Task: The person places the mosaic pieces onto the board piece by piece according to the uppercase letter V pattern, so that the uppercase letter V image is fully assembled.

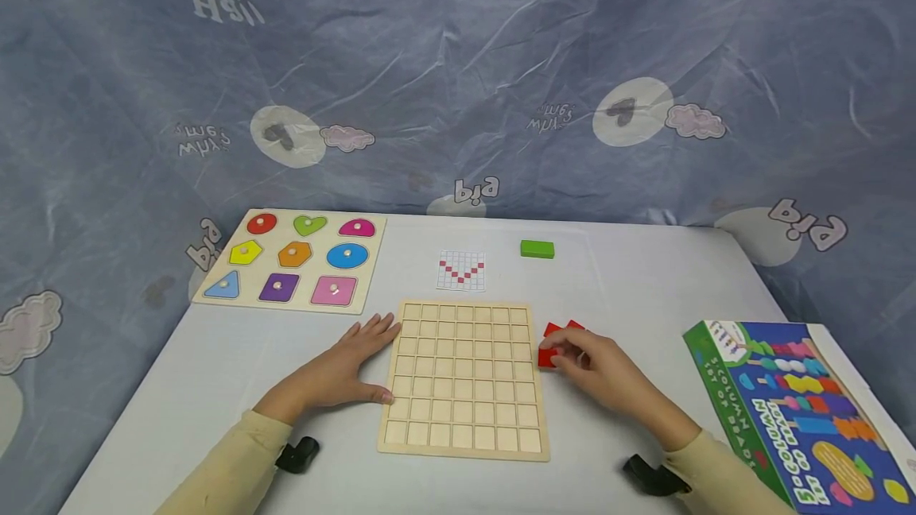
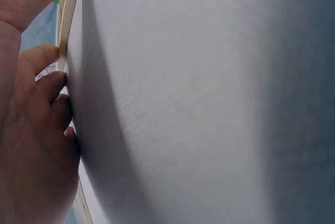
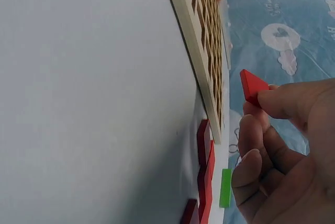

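A wooden grid board (image 1: pixel 463 380) lies flat in the middle of the white table. My left hand (image 1: pixel 347 368) rests against its left side, fingers spread and fairly straight, fingertips and thumb at the edge. Just off the right side, my right hand (image 1: pixel 597 364) pinches a small red square tile (image 3: pixel 252 86) between thumb and index finger, the other fingers curled loosely below. The right wrist view has this tile raised above the tabletop. Several more red tiles (image 3: pixel 203 187) lie beside the board, partly hidden by the right hand in the head view.
Behind the board lies a small grid card (image 1: pixel 461 271) with red squares in a V. A green block (image 1: pixel 537 249) is farther back. A shape puzzle board (image 1: pixel 308 233) occupies the back left. A colourful box (image 1: pixel 801 412) stands at the right edge.
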